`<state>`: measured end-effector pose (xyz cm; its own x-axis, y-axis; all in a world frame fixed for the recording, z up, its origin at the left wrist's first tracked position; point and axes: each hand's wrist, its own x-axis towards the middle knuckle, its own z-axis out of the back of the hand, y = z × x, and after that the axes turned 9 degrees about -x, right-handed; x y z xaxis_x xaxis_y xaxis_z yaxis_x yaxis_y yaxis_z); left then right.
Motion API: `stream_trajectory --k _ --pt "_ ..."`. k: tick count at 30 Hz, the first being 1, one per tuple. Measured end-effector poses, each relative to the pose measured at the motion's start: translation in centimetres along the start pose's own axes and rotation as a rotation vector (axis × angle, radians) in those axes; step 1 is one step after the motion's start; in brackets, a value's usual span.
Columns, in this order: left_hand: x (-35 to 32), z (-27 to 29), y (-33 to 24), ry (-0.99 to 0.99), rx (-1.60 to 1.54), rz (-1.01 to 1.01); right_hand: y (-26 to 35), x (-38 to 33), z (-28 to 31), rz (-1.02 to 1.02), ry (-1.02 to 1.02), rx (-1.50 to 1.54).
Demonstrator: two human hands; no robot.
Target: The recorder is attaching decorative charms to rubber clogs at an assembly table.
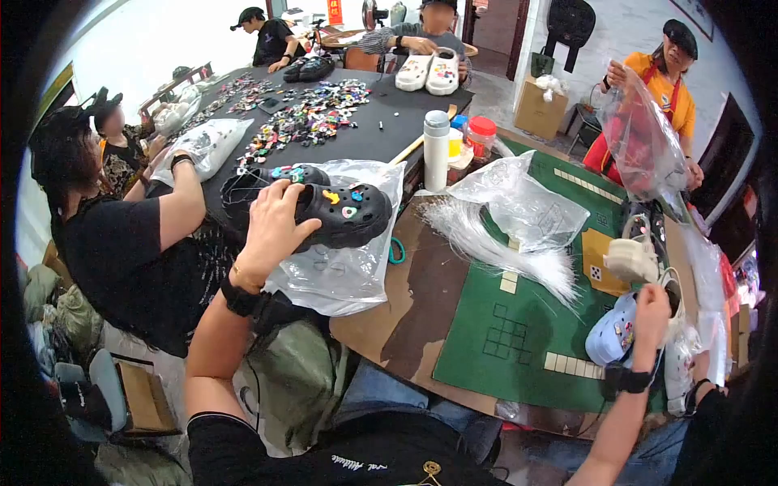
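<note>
From here, the left hand (278, 223) grips the black clog (356, 220), toe pointing rightward from it; the farther right hand (651, 314), by the light-blue clog (609, 334), hides its hold.

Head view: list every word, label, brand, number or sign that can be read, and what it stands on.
Black shirt of the camera wearer: white lettering on the front, not copied out here.
Red wall sign: dark marks, too small to read.
Plastic bag under the black clogs: faint print, too blurred to read.
</note>
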<state>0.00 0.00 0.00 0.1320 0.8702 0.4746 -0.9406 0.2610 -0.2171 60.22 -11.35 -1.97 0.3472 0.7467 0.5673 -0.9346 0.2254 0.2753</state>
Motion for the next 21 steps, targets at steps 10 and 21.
stream_trajectory --k 10,21 --pt "1.8 2.4 6.1 -0.214 0.271 0.258 18.7 -7.4 -11.4 0.042 0.829 0.637" --pt "7.3 -0.7 10.4 0.313 -0.012 0.294 31.8 -10.8 -18.1 0.021 1.382 0.984"
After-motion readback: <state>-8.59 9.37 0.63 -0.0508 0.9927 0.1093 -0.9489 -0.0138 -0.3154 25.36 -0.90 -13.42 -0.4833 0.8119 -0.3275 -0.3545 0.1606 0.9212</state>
